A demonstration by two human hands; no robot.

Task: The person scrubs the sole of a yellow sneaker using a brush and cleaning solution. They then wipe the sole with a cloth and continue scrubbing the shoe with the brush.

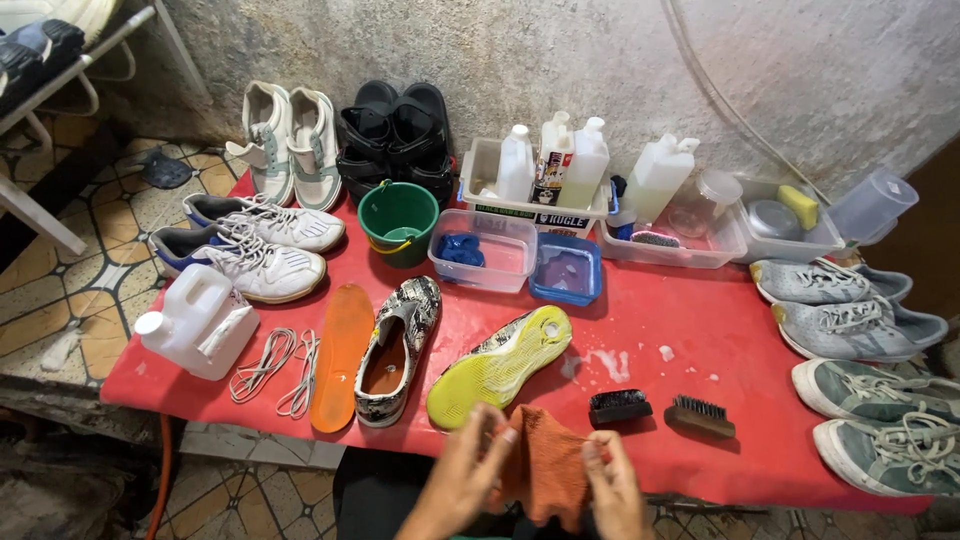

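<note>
Both of my hands hold an orange cloth (545,465) at the near edge of the red table (700,330). My left hand (465,485) pinches its left side, my right hand (612,488) grips its right side. Just beyond the cloth lies a shoe turned sole-up, its sole yellow-green (500,365). To the left of it stands its patterned black-and-white mate (400,350), upright, with an orange insole (340,355) lying beside it. Two brushes, one black (619,407) and one brown (700,416), rest right of the cloth.
White laces (275,370) and a white jug (197,322) lie at the left. Pairs of shoes line the left, back and right edges. A green bucket (399,220), clear tubs of water (485,250), a blue tub (567,270) and white bottles (555,165) stand at the back.
</note>
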